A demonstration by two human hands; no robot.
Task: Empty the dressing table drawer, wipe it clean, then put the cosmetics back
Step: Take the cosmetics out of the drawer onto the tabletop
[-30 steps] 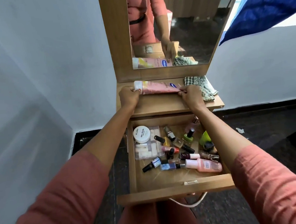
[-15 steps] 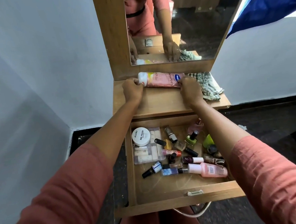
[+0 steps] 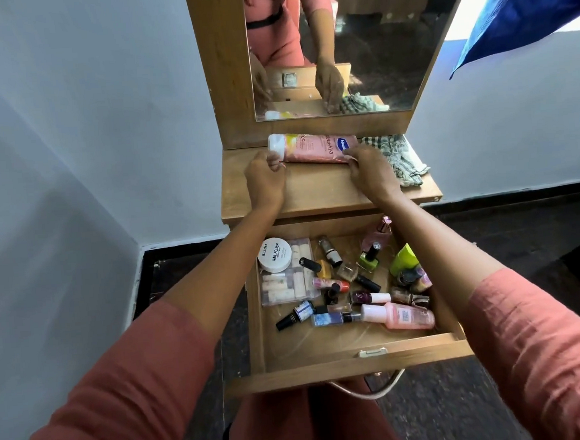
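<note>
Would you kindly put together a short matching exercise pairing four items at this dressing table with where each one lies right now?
Things:
1. pink plastic lotion tube with a white cap
2. grey-and-white checked cloth
3. round white tub labelled nail polish
4. pink liquid bottle with a white cap

Places:
A. lying at the front right of the open wooden drawer
B. back left of the drawer, on a clear pouch
C. crumpled at the right end of the wooden tabletop
D. lying on the tabletop, just below the mirror

Pairs: 1-D, 2-C, 3-B, 4-A
</note>
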